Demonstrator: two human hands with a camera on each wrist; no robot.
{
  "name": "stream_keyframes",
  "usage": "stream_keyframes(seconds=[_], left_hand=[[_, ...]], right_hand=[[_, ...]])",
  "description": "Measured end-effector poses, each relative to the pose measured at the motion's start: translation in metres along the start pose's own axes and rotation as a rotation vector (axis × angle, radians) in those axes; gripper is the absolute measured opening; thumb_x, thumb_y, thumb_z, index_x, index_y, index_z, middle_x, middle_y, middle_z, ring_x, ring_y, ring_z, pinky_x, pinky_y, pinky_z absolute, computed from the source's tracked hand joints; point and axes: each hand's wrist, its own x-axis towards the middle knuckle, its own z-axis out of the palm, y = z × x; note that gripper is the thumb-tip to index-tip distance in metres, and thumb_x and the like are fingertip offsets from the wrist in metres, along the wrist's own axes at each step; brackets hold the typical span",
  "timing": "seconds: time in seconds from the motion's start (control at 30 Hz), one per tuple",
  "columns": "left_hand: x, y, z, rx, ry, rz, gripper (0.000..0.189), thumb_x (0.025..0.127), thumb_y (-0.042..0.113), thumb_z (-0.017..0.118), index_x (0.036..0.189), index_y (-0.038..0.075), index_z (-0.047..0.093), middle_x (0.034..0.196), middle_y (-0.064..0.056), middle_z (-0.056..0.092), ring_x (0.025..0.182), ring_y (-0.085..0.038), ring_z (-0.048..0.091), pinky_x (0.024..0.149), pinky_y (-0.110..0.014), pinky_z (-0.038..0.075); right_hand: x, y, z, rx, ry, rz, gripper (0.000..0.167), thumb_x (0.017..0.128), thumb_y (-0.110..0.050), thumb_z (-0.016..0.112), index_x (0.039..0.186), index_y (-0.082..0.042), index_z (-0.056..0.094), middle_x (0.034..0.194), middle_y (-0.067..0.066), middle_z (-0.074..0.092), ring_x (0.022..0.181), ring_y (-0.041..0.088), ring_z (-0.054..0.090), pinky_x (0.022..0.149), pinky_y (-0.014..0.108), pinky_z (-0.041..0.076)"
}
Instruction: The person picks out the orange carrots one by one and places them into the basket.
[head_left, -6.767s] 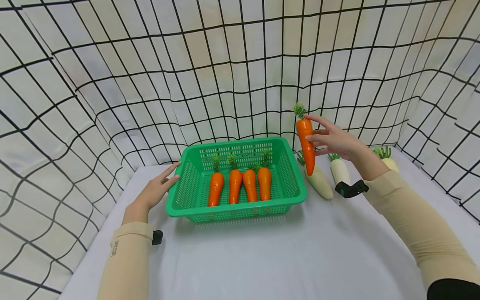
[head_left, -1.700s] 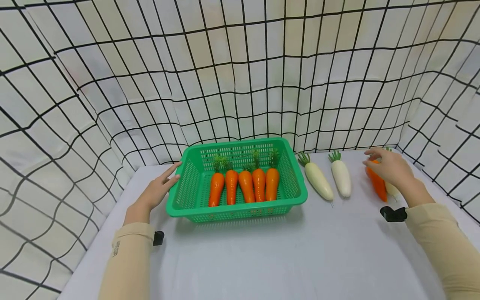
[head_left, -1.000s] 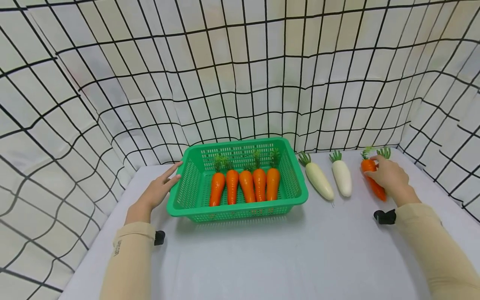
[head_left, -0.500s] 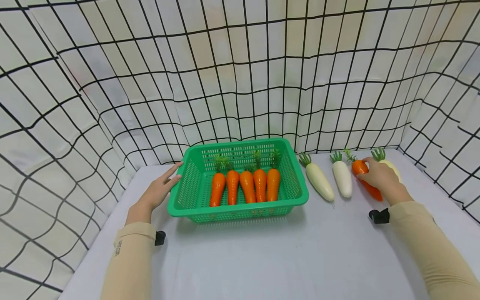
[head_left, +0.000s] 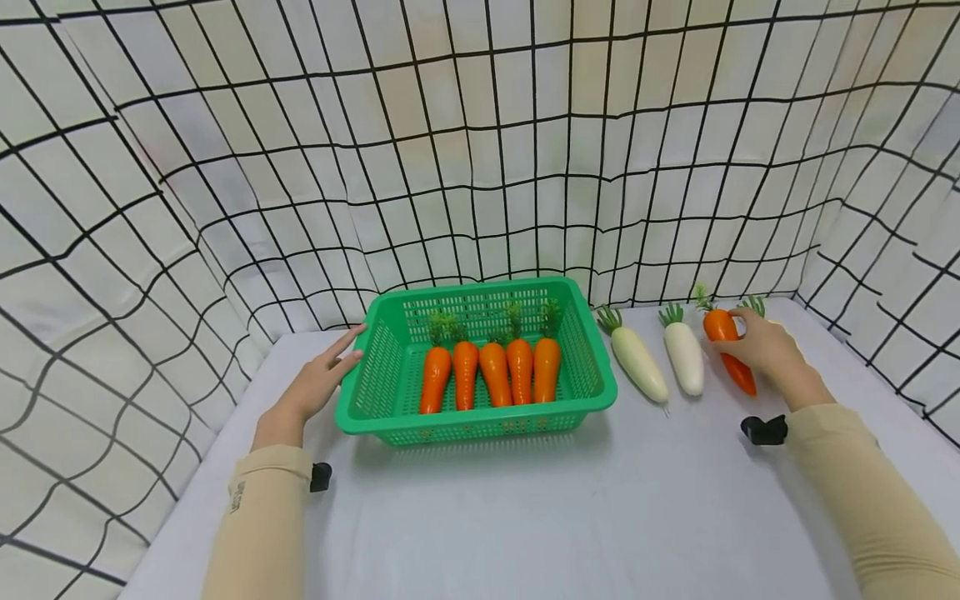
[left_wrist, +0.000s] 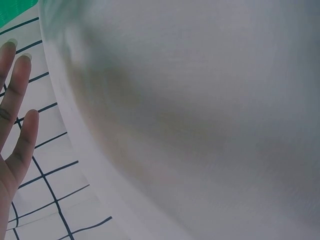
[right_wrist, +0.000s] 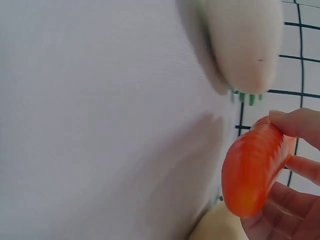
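My right hand (head_left: 765, 346) pinches an orange carrot (head_left: 722, 329) with a leafy green top. In the right wrist view the carrot (right_wrist: 252, 167) sits between thumb and fingers, with its shadow on the cloth apart from it. Left of it lies a white radish (head_left: 683, 357), and beyond that a paler, greenish one, the second radish (head_left: 637, 363). A third radish, mostly hidden behind my right hand, shows its green leaves (head_left: 753, 305). My left hand (head_left: 311, 387) touches the left rim of the green basket (head_left: 480, 421) with extended fingers. Several carrots (head_left: 492, 372) lie side by side in the basket.
A white cloth (head_left: 480, 517) covers the table. Behind it and at both sides stands a black wire grid (head_left: 495, 150) backed with white sheeting. The basket's right rim (head_left: 600, 367) is close to the greenish radish.
A carrot my right hand carried earlier now lies in the basket. The hand went to the far right, took hold of another carrot, and shifted it left and up. My left hand stays put.
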Motion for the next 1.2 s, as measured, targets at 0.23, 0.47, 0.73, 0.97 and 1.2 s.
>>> stream_keyframes(seconds=[0.23, 0.47, 0.73, 0.97, 1.2], left_hand=[[-0.001, -0.002, 0.000, -0.003, -0.002, 0.000, 0.068, 0.108, 0.058, 0.034, 0.167, 0.031, 0.013, 0.156, -0.037, 0.032, 0.137, -0.061, 0.036, 0.103, -0.081, 0.027], [-0.002, -0.003, 0.001, -0.003, 0.000, -0.001, 0.067, 0.108, 0.058, 0.033, 0.167, 0.031, 0.014, 0.155, -0.037, 0.033, 0.136, -0.061, 0.037, 0.103, -0.081, 0.027], [-0.003, -0.003, 0.002, -0.005, -0.003, -0.001, 0.067, 0.108, 0.058, 0.034, 0.167, 0.031, 0.014, 0.154, -0.037, 0.035, 0.137, -0.061, 0.037, 0.103, -0.081, 0.028], [-0.002, 0.000, -0.001, 0.000, -0.004, 0.004, 0.067, 0.108, 0.058, 0.034, 0.166, 0.032, 0.013, 0.154, -0.037, 0.035, 0.136, -0.060, 0.039, 0.102, -0.080, 0.029], [-0.002, 0.002, -0.002, 0.008, -0.004, -0.007, 0.067, 0.108, 0.059, 0.034, 0.166, 0.033, 0.013, 0.153, -0.037, 0.038, 0.135, -0.060, 0.040, 0.102, -0.080, 0.030]], right_hand=[[-0.005, -0.004, -0.017, 0.086, -0.020, -0.021, 0.087, 0.098, -0.039, 0.065, 0.156, 0.008, 0.019, 0.126, 0.040, 0.048, 0.091, 0.040, 0.064, 0.072, 0.041, 0.053], [-0.010, -0.020, -0.026, 0.123, -0.014, -0.095, 0.089, 0.100, -0.041, 0.065, 0.157, 0.008, 0.018, 0.128, 0.043, 0.049, 0.093, 0.042, 0.068, 0.077, 0.047, 0.059], [-0.013, -0.051, -0.031, 0.142, -0.015, -0.162, 0.089, 0.100, -0.042, 0.066, 0.160, 0.004, 0.019, 0.132, 0.042, 0.049, 0.094, 0.042, 0.069, 0.076, 0.046, 0.060], [-0.012, -0.083, -0.027, 0.232, -0.045, -0.234, 0.085, 0.100, -0.036, 0.068, 0.161, 0.000, 0.021, 0.130, 0.039, 0.054, 0.097, 0.039, 0.068, 0.077, 0.042, 0.061], [-0.003, -0.118, -0.021, 0.349, -0.128, -0.274, 0.082, 0.101, -0.036, 0.068, 0.163, -0.006, 0.023, 0.136, 0.034, 0.053, 0.103, 0.034, 0.066, 0.080, 0.036, 0.060]])
